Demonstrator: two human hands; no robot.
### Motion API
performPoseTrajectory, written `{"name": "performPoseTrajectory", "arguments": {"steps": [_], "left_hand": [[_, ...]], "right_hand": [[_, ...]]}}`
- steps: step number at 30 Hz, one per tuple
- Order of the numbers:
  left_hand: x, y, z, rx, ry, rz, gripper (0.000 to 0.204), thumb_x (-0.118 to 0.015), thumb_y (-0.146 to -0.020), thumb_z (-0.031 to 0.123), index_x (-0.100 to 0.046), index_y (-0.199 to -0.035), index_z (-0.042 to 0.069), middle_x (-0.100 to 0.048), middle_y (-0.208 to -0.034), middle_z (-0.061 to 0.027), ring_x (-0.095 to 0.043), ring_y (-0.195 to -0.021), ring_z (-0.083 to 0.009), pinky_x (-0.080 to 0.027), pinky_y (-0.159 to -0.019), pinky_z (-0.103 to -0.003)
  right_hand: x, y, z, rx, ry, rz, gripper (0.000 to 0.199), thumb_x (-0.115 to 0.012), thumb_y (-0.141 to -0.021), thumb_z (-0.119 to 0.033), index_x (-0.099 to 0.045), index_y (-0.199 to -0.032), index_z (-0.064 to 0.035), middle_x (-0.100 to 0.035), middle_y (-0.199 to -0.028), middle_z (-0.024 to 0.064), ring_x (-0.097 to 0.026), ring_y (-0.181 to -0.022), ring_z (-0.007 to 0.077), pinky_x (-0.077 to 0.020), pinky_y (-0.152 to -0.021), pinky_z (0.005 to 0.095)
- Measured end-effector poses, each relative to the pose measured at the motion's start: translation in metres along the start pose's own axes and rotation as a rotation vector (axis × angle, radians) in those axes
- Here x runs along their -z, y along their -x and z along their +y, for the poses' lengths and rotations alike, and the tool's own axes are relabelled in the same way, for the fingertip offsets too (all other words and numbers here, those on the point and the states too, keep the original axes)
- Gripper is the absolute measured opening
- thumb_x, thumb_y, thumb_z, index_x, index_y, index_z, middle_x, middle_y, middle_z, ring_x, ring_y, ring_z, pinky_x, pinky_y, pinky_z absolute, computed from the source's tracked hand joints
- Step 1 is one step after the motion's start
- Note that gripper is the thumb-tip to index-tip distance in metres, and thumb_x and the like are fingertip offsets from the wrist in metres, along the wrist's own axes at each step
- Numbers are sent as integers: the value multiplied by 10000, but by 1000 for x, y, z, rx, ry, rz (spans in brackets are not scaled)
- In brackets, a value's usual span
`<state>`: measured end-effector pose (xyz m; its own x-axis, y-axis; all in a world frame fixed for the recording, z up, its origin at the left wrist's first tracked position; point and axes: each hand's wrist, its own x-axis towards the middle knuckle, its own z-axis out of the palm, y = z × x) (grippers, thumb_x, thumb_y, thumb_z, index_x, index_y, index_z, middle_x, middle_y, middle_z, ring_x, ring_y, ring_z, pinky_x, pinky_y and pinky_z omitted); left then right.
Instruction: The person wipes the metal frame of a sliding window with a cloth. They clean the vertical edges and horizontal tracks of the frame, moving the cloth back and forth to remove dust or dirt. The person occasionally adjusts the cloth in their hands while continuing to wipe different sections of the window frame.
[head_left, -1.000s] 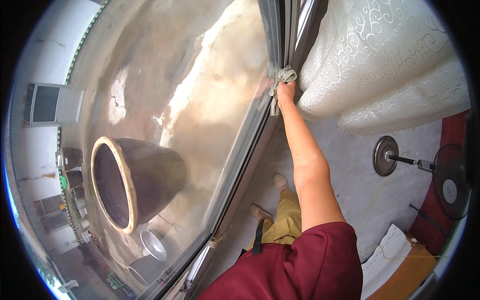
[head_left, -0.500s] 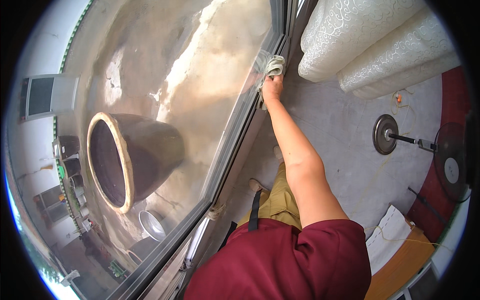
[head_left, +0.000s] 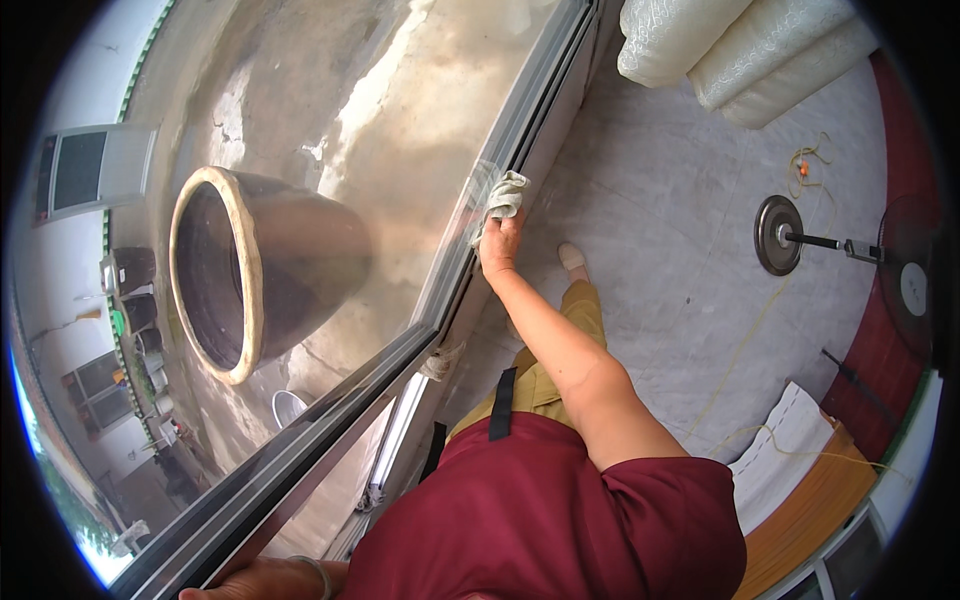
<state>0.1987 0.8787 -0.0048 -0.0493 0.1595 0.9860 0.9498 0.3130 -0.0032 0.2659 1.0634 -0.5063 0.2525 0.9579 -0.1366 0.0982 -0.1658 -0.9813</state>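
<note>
My right hand (head_left: 499,243) is closed on a pale, crumpled cloth (head_left: 507,196). It presses the cloth against the glass beside the grey metal window frame (head_left: 530,110), and the glass shows a faint reflection of both. At the lower edge, my left hand (head_left: 260,578) lies close to the lower stretch of the frame, with a bracelet at its wrist. Its fingers are mostly cut off by the picture's edge, so their grip is hidden.
Beyond the glass stand a large dark jar (head_left: 305,255) with a pale rim and a metal basin (head_left: 288,408). On my right are white patterned curtains (head_left: 775,60), a weight plate on a bar (head_left: 778,235), a fan (head_left: 912,290), a yellow cord (head_left: 750,340) and a wooden board (head_left: 800,510).
My right hand and the cloth have come nearer along the window frame, down and left in view. My left hand has appeared at the lower edge. The view has shifted, and one foot shows farther forward.
</note>
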Motion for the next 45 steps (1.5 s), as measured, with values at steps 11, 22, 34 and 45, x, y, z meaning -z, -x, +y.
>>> {"name": "performPoseTrajectory", "arguments": {"steps": [11,22,34,45], "left_hand": [[25,5,-15,16,-23,-53,853,-714,-879,494,-321,-1270,-155,-450,-1160,-184,-476,-1102,-271,-418,-975,-421],[21,1,0,-233,-467,-136,533,-559,-997,306,-439,-1187,-177,-565,-1023,-252,-567,-950,-335,-488,-840,-445],[-49,3,16,-216,-538,-181,491,-546,-1001,314,-464,-1108,-159,-562,-952,-232,-563,-884,-329,-479,-778,-441],[-84,0,28,-222,-581,-200,465,-534,-1004,320,-488,-1035,-142,-559,-888,-214,-559,-824,-323,-470,-722,-438]], "right_hand": [[14,210,-2,-542,-99,-227,362,-508,-941,-178,-509,-1277,-46,-493,-1288,112,-465,-1199,267,-343,-1054,377],[20,98,-1,-881,-521,-28,313,-481,-982,-95,-486,-1294,-69,-572,-1203,50,-541,-1084,180,-435,-949,355],[-16,-43,26,-983,-1026,-11,345,-501,-979,-239,-457,-1289,-96,-570,-1129,45,-586,-987,175,-495,-900,353],[-33,-266,26,-433,-573,29,455,-507,-968,-319,-508,-1308,-17,-514,-1302,143,-510,-1193,282,-389,-1022,385]]}}
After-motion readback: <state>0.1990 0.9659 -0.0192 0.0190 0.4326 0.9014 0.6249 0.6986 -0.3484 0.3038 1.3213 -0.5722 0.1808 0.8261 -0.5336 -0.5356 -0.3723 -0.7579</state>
